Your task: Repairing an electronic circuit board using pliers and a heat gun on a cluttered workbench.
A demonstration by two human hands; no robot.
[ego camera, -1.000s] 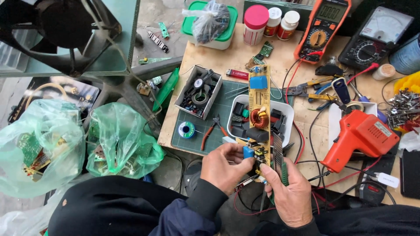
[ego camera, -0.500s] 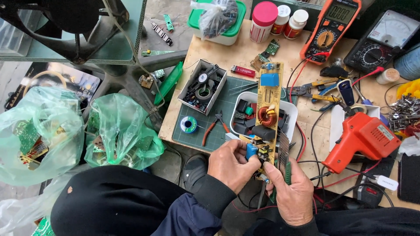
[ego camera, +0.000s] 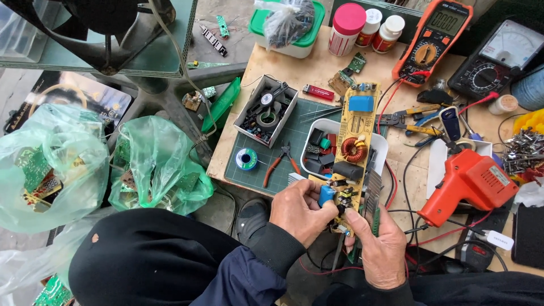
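Both the left hand (ego camera: 299, 211) and right hand (ego camera: 381, 249) are clamped on the near end of the long yellow circuit board (ego camera: 352, 153), its long axis pointing toward twelve o'clock over the white plastic tray (ego camera: 381, 152), toward a pink-lidded jar (ego camera: 345, 21).

Both hands meet low in the view, dark sleeves at the wrists. The left hand (ego camera: 300, 211) curls, fingertips pinching inward. The right hand (ego camera: 381, 249) grips from below, thumb raised.
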